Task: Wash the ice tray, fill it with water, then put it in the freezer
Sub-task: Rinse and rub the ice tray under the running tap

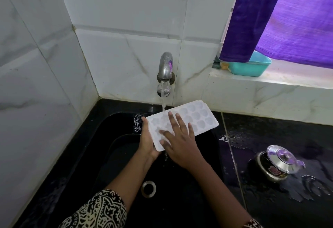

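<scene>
A white ice tray (pixel 200 117) with several shaped cells is held over the black sink (pixel 115 123), tilted under the metal tap (pixel 165 67). Water runs from the tap onto the tray's left part and drips off its near end. My left hand (pixel 146 141) grips the tray's near left edge from below. My right hand (pixel 178 141) lies flat on top of the tray with its fingers spread, covering the near cells.
The sink drain (pixel 148 188) sits below my forearms. On the wet black counter at the right stands a small steel pot with a lid (pixel 278 162). A teal tub (pixel 251 66) rests on the white ledge under a purple curtain (pixel 281 16). Tiled walls close the left and back.
</scene>
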Demonstrator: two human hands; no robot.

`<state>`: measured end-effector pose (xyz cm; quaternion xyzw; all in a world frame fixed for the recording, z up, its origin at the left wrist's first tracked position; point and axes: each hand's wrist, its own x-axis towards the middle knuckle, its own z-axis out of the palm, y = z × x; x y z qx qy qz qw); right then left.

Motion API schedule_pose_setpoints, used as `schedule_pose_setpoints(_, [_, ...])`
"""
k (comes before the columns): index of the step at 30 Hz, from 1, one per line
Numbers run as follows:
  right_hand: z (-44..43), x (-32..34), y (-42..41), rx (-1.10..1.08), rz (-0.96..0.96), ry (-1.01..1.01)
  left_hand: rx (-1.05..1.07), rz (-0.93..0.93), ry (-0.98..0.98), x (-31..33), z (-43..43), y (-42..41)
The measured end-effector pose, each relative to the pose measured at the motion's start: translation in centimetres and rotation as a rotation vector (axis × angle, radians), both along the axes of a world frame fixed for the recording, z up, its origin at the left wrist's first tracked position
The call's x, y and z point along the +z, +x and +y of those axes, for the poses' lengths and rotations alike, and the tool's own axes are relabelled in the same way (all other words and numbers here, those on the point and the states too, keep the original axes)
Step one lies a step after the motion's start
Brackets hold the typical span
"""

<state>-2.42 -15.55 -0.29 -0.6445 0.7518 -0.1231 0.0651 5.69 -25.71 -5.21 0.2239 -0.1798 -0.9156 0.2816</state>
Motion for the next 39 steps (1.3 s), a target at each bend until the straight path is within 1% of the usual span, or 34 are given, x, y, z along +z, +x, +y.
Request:
schedule_pose_setpoints(3, [-0.9,0.3,0.4,-0.036,0.019,-0.013,0.019,0.015,-0.015,-0.3,0.1,-0.3])
schedule_pose_setpoints(5, [-1.4,0.2,1.3,-0.017,0.053,-0.021,0.062,0.044,0.001,-0.5,0.4,-0.5])
schedule_pose_setpoints(7, [-1.5,0.0,1.9,0.017,0.047,-0.016,0.087,0.065,0.012,-0.6,0.3,-0.4])
schedule_pose_setpoints(10, [-1.4,0.2,1.1,0.017,0.039,-0.009,0.076,0.063,-0.011,-0.8,0.4,-0.4])
schedule_pose_setpoints(14, [-1.8,0.1,1.8,-0.009,0.112,-0.046,0.095,0.019,-0.018,-1.1,0.9,-0.7])
schedule_pose_setpoints(17, [-1.5,-0.5,1.5,0.026,0.085,-0.041,0.115,0.008,-0.034,-0.8,0.6,-0.4])
schedule_pose_setpoints(21, [-1.8,-0.2,0.8,-0.005,0.164,-0.077,0.111,-0.008,-0.065,-0.6,0.7,-0.6])
schedule_pose_setpoints(26, [-1.7,-1.3,1.6,-0.005,0.091,-0.115,0.112,0.015,-0.039,-0.5,0.2,-0.4])
schedule_pose_setpoints(31, [-2.0,-1.0,1.0,-0.039,0.146,-0.111,0.116,0.001,-0.021,-0.9,1.0,-0.8])
schedule_pose_setpoints(34, [-1.9,-1.4,1.8,-0.027,0.087,-0.128,0.142,0.011,-0.009,-0.9,1.0,-0.8])
schedule_pose_setpoints(36, [-1.6,-1.4,1.3,0.013,0.073,-0.099,0.150,0.017,-0.025,-0.8,0.6,-0.7])
schedule_pose_setpoints(39, [-1.8,-0.8,0.6,0.008,0.128,-0.075,0.161,0.004,-0.045,-1.1,0.7,-0.8])
